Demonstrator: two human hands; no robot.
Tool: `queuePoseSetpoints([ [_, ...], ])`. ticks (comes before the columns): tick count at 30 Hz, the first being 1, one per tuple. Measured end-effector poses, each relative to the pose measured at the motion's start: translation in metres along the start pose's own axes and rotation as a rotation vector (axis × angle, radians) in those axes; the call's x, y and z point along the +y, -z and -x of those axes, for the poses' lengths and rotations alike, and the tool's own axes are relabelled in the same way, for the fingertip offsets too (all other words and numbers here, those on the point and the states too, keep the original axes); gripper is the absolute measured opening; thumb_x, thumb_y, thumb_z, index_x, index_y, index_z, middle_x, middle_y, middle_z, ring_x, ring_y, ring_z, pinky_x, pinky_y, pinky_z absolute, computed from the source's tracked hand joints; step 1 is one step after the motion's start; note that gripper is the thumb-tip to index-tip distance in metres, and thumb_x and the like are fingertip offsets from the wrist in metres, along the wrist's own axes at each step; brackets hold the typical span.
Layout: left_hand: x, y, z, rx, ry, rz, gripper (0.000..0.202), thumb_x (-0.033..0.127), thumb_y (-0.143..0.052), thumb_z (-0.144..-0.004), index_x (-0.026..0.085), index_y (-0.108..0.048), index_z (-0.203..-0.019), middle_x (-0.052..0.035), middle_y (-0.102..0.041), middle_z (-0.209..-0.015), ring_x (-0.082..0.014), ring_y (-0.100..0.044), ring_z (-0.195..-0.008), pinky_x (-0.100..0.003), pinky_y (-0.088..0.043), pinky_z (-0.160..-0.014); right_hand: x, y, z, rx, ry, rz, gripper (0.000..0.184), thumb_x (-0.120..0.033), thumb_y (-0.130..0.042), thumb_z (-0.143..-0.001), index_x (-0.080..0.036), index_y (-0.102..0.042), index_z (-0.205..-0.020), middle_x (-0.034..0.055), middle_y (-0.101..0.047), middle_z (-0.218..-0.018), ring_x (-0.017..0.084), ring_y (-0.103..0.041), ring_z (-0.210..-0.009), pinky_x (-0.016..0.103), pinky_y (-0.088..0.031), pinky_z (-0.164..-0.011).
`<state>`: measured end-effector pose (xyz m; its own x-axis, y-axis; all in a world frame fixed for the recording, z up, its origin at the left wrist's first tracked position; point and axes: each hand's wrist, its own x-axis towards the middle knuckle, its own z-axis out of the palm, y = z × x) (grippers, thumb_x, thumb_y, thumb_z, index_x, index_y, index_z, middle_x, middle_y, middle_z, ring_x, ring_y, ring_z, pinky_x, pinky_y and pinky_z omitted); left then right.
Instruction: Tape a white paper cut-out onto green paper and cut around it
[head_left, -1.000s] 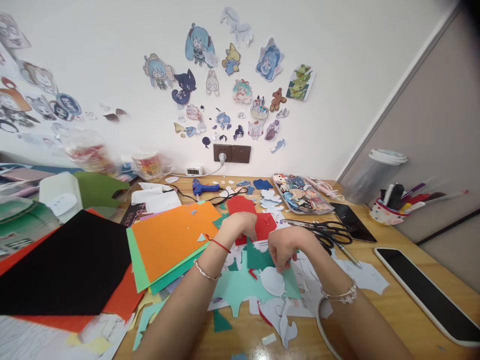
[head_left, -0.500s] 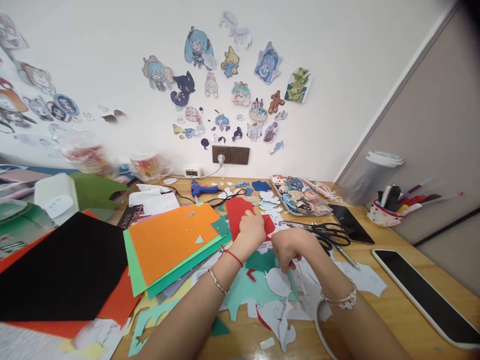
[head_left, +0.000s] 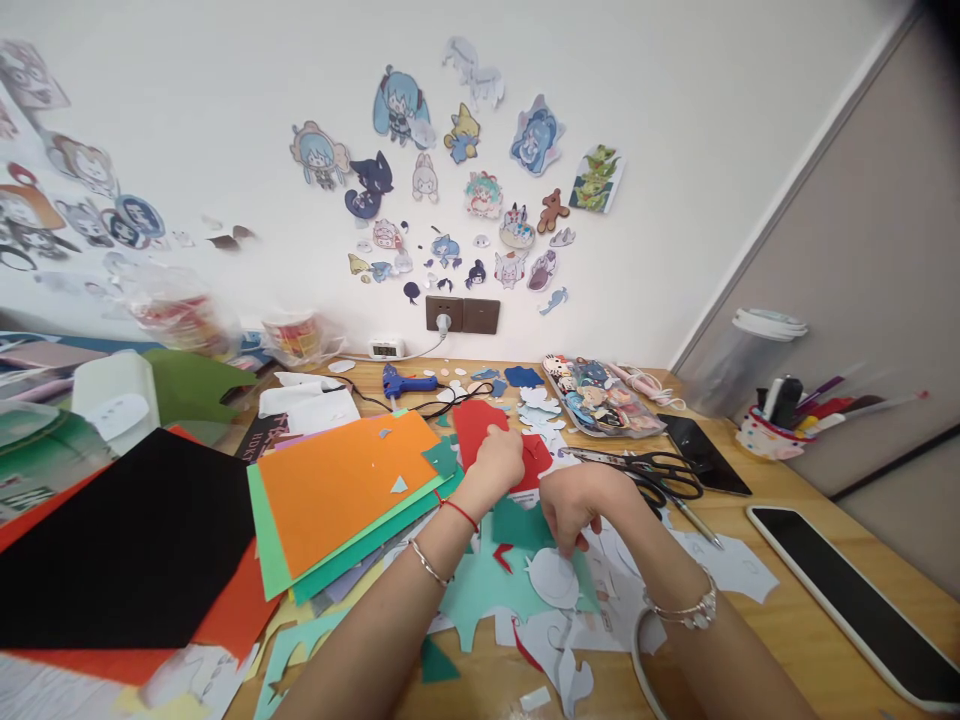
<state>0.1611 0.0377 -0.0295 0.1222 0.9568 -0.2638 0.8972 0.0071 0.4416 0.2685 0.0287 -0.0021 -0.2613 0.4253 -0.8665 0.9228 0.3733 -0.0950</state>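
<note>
My left hand (head_left: 496, 459) rests with curled fingers on a red paper sheet (head_left: 477, 421) in the middle of the wooden desk (head_left: 757, 620). My right hand (head_left: 576, 507) is just right of it, fingers bent down and pinching at paper scraps above a round white cut-out (head_left: 553, 578). That cut-out lies on a light teal sheet (head_left: 480, 590) with a darker green piece (head_left: 519, 522) beside it. What the right fingers grip is hidden beneath them.
A stack of orange and green sheets (head_left: 341, 485) and a black sheet (head_left: 127, 540) lie to the left. Black scissors (head_left: 660, 470), a tablet (head_left: 855, 600), a pen cup (head_left: 769, 425), a blue glue gun (head_left: 401, 381) and a sticker tray (head_left: 600, 395) surround the hands.
My left hand has slid forward onto the red sheet. My right hand stays over the scraps near the white cut-out, shifting only slightly.
</note>
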Motion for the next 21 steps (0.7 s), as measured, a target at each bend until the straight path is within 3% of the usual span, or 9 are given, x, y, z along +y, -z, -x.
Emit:
queuePoseSetpoints([
  [6, -0.014, 0.008, -0.01, 0.02, -0.092, 0.152, 0.03, 0.028, -0.056, -0.088, 0.015, -0.053, -0.115, -0.0089, -0.056, -0.116, -0.0216, -0.058, -0.097, -0.041, -0.051, -0.081, 0.006, 0.0, 0.0, -0.001, 0.011, -0.044, 0.015, -0.023, -0.071, -0.055, -0.011, -0.064, -0.062, -0.0004, -0.059, -0.06, 0.011, -0.052, -0.053, 0.026, -0.046, -0.055],
  [13, -0.034, 0.033, -0.021, 0.1, -0.123, 0.387, 0.028, 0.028, -0.054, -0.089, 0.014, -0.054, -0.113, -0.0076, -0.059, -0.107, -0.0181, -0.061, -0.086, -0.036, -0.054, -0.072, 0.011, 0.001, 0.005, -0.003, -0.032, -0.155, 0.016, -0.013, -0.074, -0.053, -0.013, -0.058, -0.055, -0.0041, -0.055, -0.052, 0.009, -0.051, -0.051, 0.022, -0.045, -0.051],
  [21, -0.039, 0.056, -0.012, 0.218, -0.142, 0.668, 0.025, 0.028, -0.054, -0.089, 0.013, -0.055, -0.109, -0.0068, -0.06, -0.104, -0.017, -0.061, -0.084, -0.034, -0.054, -0.07, 0.012, 0.001, 0.004, 0.013, -0.062, -0.203, 0.022, -0.009, -0.077, -0.047, -0.014, -0.057, -0.053, -0.0056, -0.053, -0.045, 0.01, -0.049, -0.045, 0.021, -0.044, -0.047],
])
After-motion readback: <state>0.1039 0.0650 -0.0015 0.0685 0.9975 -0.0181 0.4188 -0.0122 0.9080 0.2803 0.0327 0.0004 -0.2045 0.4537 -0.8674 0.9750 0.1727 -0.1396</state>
